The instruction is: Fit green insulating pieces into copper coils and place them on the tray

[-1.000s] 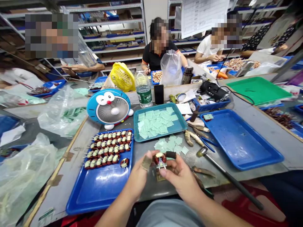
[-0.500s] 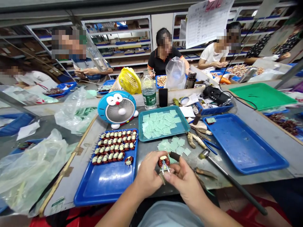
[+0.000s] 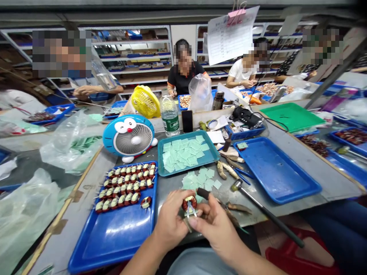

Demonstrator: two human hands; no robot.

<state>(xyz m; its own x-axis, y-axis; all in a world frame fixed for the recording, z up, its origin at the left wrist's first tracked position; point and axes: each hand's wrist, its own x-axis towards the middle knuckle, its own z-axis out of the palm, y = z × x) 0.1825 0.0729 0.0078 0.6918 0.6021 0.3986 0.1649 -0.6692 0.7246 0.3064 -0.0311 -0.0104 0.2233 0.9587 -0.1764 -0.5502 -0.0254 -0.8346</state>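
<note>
The grey workbench point(image 3: 169, 184) is occupied by two large blue trays point(image 3: 114, 236), a teal tray point(image 3: 212, 155), loose pale-green squares point(image 3: 200, 178) and a hammer point(image 3: 266, 212).

A factory workshop: people point(image 3: 187, 82) at partitioned benches point(image 3: 169, 184), a tray point(image 3: 114, 235) of wound coils point(image 3: 126, 188), a hammer point(image 3: 271, 217), loaded metal shelves point(image 3: 133, 59).

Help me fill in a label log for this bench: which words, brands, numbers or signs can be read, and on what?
None reads clearly enough to quote.
Water bottle, green label: white characters, too blurred.
Hanging sheet: rows of print, too small.
</note>
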